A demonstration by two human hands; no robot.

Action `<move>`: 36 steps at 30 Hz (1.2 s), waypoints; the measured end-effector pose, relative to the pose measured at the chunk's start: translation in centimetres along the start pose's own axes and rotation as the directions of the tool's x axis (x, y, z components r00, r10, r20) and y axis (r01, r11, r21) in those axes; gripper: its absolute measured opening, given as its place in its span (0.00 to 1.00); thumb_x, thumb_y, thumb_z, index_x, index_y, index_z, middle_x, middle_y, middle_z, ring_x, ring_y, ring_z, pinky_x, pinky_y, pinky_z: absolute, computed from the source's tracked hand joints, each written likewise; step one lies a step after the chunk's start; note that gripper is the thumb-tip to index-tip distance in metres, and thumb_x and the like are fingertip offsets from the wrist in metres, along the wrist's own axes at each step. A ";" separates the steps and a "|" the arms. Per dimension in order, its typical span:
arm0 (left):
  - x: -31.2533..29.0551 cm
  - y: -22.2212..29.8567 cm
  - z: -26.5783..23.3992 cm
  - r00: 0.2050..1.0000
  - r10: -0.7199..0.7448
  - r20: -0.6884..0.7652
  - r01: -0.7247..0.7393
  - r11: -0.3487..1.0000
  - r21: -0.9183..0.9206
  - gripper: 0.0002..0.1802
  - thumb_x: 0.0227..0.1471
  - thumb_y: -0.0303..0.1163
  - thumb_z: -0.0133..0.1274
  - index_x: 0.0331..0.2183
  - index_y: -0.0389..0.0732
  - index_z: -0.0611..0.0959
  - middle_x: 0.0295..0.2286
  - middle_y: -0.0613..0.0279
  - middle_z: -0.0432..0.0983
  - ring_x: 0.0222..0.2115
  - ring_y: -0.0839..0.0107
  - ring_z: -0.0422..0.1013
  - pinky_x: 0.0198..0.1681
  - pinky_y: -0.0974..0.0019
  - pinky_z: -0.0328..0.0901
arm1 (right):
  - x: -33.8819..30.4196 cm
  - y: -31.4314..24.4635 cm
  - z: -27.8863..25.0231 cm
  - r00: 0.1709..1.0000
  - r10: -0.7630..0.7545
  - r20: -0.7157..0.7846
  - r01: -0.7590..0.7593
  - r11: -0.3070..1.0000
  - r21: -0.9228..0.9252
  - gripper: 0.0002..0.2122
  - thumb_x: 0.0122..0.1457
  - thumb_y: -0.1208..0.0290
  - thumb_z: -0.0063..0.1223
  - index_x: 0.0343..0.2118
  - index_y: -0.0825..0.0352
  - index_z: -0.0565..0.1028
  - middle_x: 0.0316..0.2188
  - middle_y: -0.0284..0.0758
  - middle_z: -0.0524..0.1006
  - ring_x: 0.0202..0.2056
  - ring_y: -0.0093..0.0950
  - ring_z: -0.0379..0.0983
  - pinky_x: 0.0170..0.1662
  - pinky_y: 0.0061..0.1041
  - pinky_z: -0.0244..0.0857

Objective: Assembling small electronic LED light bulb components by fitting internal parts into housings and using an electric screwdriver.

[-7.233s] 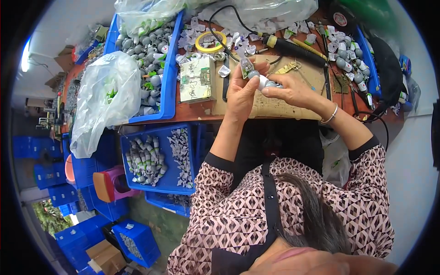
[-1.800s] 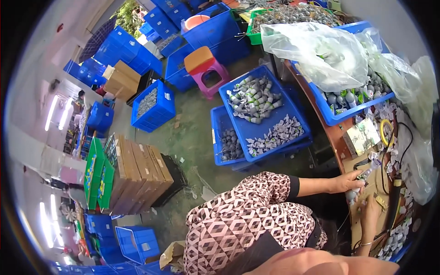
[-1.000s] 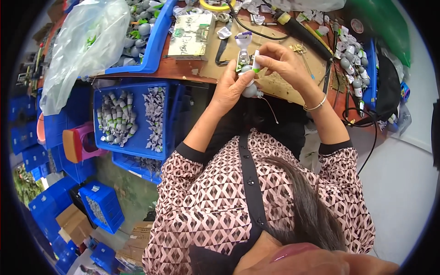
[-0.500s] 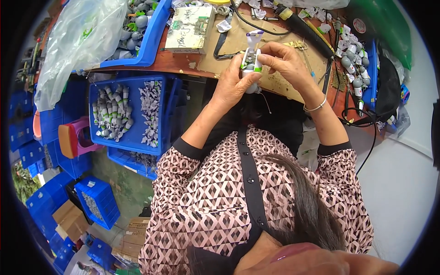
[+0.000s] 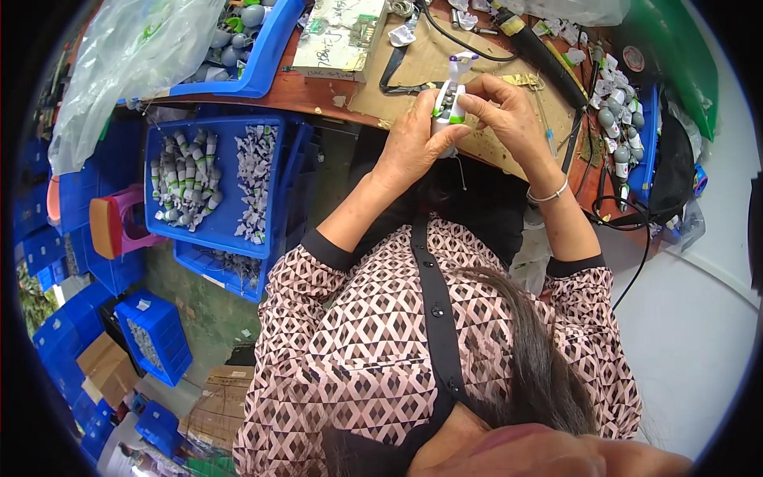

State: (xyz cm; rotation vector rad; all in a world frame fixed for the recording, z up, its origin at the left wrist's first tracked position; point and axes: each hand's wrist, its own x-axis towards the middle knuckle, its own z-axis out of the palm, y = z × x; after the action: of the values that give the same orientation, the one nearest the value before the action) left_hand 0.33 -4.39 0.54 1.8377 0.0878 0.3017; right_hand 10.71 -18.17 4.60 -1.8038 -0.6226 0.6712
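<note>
A small white, grey and green plastic device (image 5: 448,111) is held up over the near edge of the workbench. Its white shell stands apart, with grey parts between the sides and a white and purple tip at the top. My left hand (image 5: 414,141) is closed round its left side, thumb across the lower end. From the right, my right hand (image 5: 509,119) pinches the shell's right side between thumb and bent fingers; some fingertips are hidden behind it. A thin pale cord (image 5: 462,173) hangs below the device.
Left of my legs, a blue tray (image 5: 214,135) holds similar grey-and-white devices and small white pieces. Another blue bin (image 5: 266,67) stands on the bench beside a white box (image 5: 332,48). A black cable (image 5: 628,208) and more devices (image 5: 618,119) lie on the right.
The view has shifted slightly, so the bench and trays sit a little differently. Both hands still hold the device, its shell's sides now closer together.
</note>
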 end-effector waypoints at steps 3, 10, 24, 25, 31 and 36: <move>0.1 0.0 0.0 0.999 -0.023 0.027 0.022 0.999 0.027 0.26 0.47 0.42 0.57 0.43 0.37 0.67 0.32 0.49 0.72 0.32 0.51 0.71 0.34 0.58 0.65 | 0.1 0.6 0.0 0.999 0.045 0.007 -0.046 0.998 0.031 0.11 0.55 0.64 0.54 0.32 0.68 0.73 0.27 0.25 0.72 0.28 0.13 0.65 0.29 0.14 0.61; 0.5 -1.4 0.7 0.988 0.155 0.004 -0.154 0.980 0.130 0.26 0.46 0.36 0.56 0.44 0.37 0.65 0.31 0.44 0.72 0.33 0.46 0.70 0.33 0.52 0.66 | -0.3 1.6 2.2 0.995 0.061 0.083 -0.097 0.832 0.546 0.14 0.57 0.66 0.52 0.42 0.70 0.72 0.33 0.32 0.74 0.35 0.19 0.69 0.40 0.17 0.64; 1.3 1.0 -3.6 0.905 0.298 0.304 -0.392 0.862 0.321 0.21 0.41 0.31 0.57 0.40 0.41 0.71 0.32 0.55 0.73 0.34 0.55 0.71 0.34 0.57 0.66 | -2.3 1.8 -2.2 0.978 -0.204 0.050 0.201 0.978 0.053 0.16 0.54 0.72 0.55 0.44 0.67 0.69 0.36 0.33 0.73 0.36 0.24 0.71 0.40 0.22 0.65; 1.2 1.0 -3.3 0.903 0.293 0.312 -0.392 0.860 0.326 0.21 0.41 0.31 0.57 0.40 0.41 0.71 0.32 0.55 0.73 0.34 0.55 0.71 0.34 0.57 0.66 | -2.4 1.3 -2.5 0.978 -0.205 0.045 0.203 0.977 0.062 0.16 0.54 0.72 0.55 0.44 0.67 0.69 0.36 0.33 0.73 0.36 0.24 0.71 0.40 0.22 0.65; 1.0 1.6 -2.0 0.907 0.304 0.292 -0.399 0.842 0.364 0.13 0.41 0.36 0.57 0.29 0.40 0.77 0.24 0.58 0.72 0.28 0.57 0.70 0.31 0.59 0.65 | -3.4 1.3 -2.1 0.854 -0.500 0.144 0.492 0.686 -0.535 0.12 0.51 0.73 0.57 0.37 0.69 0.71 0.26 0.37 0.73 0.25 0.30 0.69 0.28 0.26 0.61; 1.1 1.1 -1.6 0.862 0.421 0.282 -0.506 0.743 0.437 0.11 0.39 0.36 0.57 0.22 0.40 0.77 0.20 0.59 0.71 0.24 0.60 0.70 0.28 0.60 0.65 | -4.1 1.9 -1.3 0.977 -0.199 0.072 0.211 0.893 -0.398 0.10 0.51 0.70 0.57 0.32 0.69 0.71 0.21 0.38 0.70 0.22 0.33 0.66 0.24 0.28 0.58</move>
State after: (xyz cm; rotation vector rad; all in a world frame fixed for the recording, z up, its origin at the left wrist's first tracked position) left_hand 0.88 -3.01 2.17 2.3883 -0.4679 0.5102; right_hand 8.91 -22.43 3.75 -2.0705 -1.0162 0.4453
